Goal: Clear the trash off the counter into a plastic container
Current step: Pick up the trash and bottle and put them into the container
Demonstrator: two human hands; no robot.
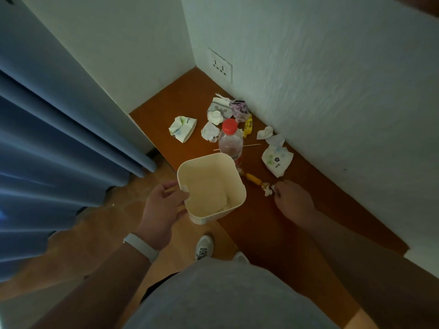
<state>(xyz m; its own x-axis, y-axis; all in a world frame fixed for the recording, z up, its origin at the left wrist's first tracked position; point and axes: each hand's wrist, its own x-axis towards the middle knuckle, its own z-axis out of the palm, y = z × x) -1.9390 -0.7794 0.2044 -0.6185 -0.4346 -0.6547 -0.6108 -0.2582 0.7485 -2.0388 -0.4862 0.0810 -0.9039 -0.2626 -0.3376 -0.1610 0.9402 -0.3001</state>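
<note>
Cream square plastic container, gripped at its rim by left hand, hides the clear red-capped bottle's base. Right hand pinches small crumpled white tissue; upright container's mouth faces up.

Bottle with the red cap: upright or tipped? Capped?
Upright and capped. The bottle stands on the counter just behind the container, red cap on top. It looks mostly empty; exact level cannot be told.

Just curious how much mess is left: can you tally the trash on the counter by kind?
Crumpled paper or tissue packets: about 8, e.g.
Plastic bottle: 1
Yellow wrappers: 2
Thin stick: 1
Total: about 12
</note>
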